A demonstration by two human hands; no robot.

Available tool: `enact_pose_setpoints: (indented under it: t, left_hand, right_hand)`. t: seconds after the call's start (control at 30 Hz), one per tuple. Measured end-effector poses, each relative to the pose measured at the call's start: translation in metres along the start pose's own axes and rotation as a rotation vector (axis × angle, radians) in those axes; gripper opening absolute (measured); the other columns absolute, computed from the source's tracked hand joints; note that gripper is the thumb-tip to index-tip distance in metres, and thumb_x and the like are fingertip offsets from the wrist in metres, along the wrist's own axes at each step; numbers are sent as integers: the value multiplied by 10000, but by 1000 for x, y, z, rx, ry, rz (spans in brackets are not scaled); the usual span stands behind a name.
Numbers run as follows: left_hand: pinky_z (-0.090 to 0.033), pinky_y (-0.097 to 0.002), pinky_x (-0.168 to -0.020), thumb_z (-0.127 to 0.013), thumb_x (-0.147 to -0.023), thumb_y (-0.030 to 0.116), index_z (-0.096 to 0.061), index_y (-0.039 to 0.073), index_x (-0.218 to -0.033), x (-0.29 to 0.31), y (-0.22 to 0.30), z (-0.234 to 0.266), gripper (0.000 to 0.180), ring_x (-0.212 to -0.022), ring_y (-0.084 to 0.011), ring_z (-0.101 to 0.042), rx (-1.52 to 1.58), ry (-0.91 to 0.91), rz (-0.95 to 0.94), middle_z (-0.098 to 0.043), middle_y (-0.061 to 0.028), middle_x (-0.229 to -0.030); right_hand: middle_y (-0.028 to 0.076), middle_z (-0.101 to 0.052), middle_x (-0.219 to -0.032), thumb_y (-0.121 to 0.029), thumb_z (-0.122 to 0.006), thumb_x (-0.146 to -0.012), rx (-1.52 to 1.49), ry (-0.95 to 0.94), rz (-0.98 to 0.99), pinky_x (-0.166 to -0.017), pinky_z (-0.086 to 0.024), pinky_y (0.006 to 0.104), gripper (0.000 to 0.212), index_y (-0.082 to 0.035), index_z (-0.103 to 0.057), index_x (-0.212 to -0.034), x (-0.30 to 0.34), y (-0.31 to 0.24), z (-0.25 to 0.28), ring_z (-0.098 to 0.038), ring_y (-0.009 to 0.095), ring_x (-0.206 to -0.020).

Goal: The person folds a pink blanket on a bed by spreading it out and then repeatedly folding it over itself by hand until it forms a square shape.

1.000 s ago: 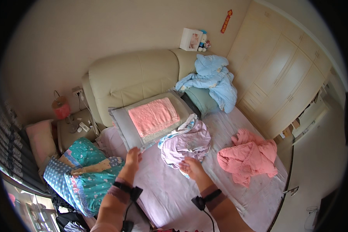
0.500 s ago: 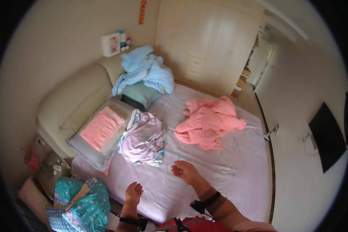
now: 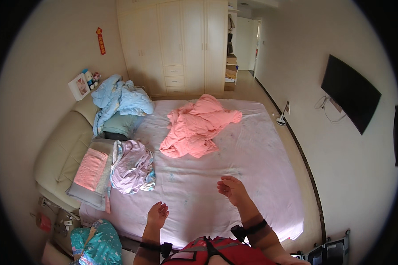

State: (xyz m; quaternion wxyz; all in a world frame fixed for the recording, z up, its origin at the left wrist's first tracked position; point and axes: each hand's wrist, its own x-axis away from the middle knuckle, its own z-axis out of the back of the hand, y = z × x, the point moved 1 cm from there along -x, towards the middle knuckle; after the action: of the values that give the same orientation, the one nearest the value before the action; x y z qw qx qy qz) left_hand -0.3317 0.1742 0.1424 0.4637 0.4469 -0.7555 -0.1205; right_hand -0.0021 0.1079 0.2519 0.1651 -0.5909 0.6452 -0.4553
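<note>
Both my hands are raised over the near part of a bed with a pale lilac sheet (image 3: 185,176), holding nothing. My left hand (image 3: 158,215) is half curled with its fingers apart. Further right, my right hand (image 3: 232,190) has its fingers loosely extended. Beyond them lies a crumpled pink quilt (image 3: 194,128) in the middle of the bed. A bunched lilac cover with a blue-and-white edge (image 3: 132,168) rests left of it, beside a grey pillow (image 3: 82,194) topped by a folded pink towel (image 3: 91,168).
A light blue quilt (image 3: 119,101) is heaped on a green pillow (image 3: 119,123) by the beige headboard (image 3: 59,154). Teal patterned bedding (image 3: 99,243) sits at the near left. A pale wardrobe (image 3: 172,48) stands behind, and a television (image 3: 349,92) hangs on the right wall.
The view has swung to the right, so the bed and bedding sit further left in the picture. My hands stay raised and empty; the right one appears farther from the left.
</note>
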Motion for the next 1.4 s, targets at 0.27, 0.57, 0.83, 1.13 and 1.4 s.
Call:
enact_pose_setpoints:
  t: [0.27, 0.57, 0.83, 1.13, 1.4]
  left_hand:
    - [-435, -392, -759, -512, -820, 167, -478, 60, -1072, 21, -86, -42, 276, -844, -233, -533, -46, -68, 134, -551, -96, -945]
    - [-436, -392, -732, -510, -824, 159, -479, 53, -1064, 24, -74, -49, 264, -834, -234, -532, -6, -19, 99, -550, -100, -931]
    - [-438, -387, -716, -506, -823, 146, -490, 63, -1022, -26, -59, -46, 216, -794, -234, -547, 41, -26, 137, -564, -90, -889]
    - [-457, -342, -612, -517, -812, 155, -484, 62, -1028, -108, -50, -23, 238, -727, -216, -552, 43, -29, 191, -561, -88, -865]
    - [-445, -329, -582, -495, -824, 156, -492, 59, -926, -169, -49, -48, 141, -665, -192, -541, -103, 75, 176, -555, -80, -788]
  right_hand:
    - [89, -598, -817, -103, -503, -821, -132, 190, 31, -646, -489, 314, 182, -35, -518, -989, 48, -23, 113, -584, 189, -700]
    - [98, -596, -815, -100, -498, -824, -139, 195, 40, -629, -491, 310, 176, -26, -517, -983, 46, -35, 115, -584, 189, -686]
    - [114, -587, -832, -98, -493, -825, -98, 198, 29, -651, -491, 337, 183, -18, -504, -988, 12, -27, 99, -580, 211, -712]
    - [106, -592, -809, -89, -488, -823, -42, 244, -65, -648, -492, 339, 168, -18, -501, -975, -33, -5, 82, -583, 210, -700]
    - [101, -601, -796, -81, -496, -817, -64, 266, -222, -629, -499, 325, 152, -33, -514, -961, -102, 29, 117, -589, 202, -687]
